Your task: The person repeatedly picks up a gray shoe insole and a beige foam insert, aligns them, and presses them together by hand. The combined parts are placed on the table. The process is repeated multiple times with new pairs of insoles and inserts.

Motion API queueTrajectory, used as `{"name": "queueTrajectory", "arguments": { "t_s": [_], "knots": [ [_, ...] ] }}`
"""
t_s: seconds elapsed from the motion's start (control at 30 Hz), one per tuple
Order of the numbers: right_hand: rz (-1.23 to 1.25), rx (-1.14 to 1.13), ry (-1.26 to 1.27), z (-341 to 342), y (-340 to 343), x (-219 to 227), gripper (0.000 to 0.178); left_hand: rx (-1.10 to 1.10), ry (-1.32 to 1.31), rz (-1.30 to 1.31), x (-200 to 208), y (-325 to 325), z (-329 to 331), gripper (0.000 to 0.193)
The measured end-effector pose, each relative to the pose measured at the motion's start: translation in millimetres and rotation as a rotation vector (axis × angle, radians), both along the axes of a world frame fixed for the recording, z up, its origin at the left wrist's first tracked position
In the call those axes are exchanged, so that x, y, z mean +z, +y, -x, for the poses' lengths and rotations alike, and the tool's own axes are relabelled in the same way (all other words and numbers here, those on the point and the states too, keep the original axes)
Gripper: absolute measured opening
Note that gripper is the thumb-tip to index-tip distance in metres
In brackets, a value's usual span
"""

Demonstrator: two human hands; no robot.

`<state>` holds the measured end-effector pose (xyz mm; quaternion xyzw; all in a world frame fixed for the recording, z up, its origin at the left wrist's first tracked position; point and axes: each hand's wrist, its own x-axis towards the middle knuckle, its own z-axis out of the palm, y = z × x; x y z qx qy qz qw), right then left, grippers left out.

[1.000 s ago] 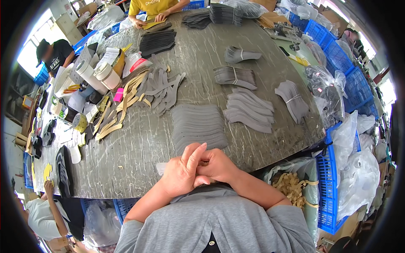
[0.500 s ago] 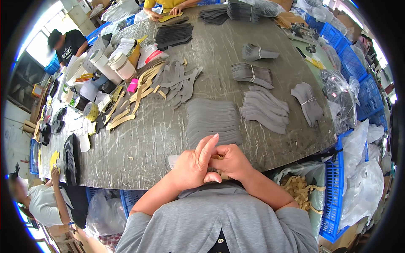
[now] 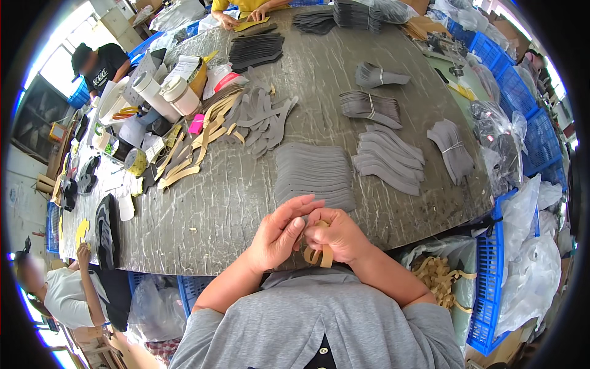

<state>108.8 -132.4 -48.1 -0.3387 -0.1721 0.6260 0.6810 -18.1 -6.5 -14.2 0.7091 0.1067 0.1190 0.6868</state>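
Close to my body, at the table's near edge, my two hands meet. My right hand (image 3: 338, 237) is closed on a tan strip (image 3: 327, 255), whose curled end hangs below the fingers. My left hand (image 3: 276, 237) is curved beside it, thumb and fingers drawn together. A small greyish bit shows between the hands, but what the left hand holds is mostly hidden. Just beyond the fingertips lies a wide row of overlapping grey curved pieces (image 3: 313, 172). To its right are a looser fan of grey pieces (image 3: 388, 160) and a tied grey bundle (image 3: 450, 150).
Two more tied bundles (image 3: 370, 107) lie farther back. Loose grey pieces (image 3: 264, 117) and tan strips (image 3: 203, 144) spread left of centre, near white containers (image 3: 178, 95). A dark shoe (image 3: 106, 230) sits at left. Blue crates (image 3: 485, 277) flank the table; other people work around it.
The tan strip's curled end has come into sight below my right hand. My left hand has turned, its raised fingers now lowered toward the right hand.
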Motion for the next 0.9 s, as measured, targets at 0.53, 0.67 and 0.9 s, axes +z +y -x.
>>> {"name": "queueTrajectory", "arguments": {
  "t_s": [0.53,0.67,0.9],
  "knots": [
    [-0.065,-0.399,-0.016,-76.9,-101.6,-10.0,0.006,0.2,-0.081,-0.628,16.6,25.9,15.6,0.01],
    [0.494,-0.167,-0.561,-142.1,-266.9,-41.2,0.015,0.311,0.197,-0.416,8.8,37.2,38.1,0.008],
    [1.183,0.212,-1.601,-111.7,-303.9,-71.9,0.018,0.345,0.323,-0.298,0.8,35.8,32.5,0.006]
  ]
}}
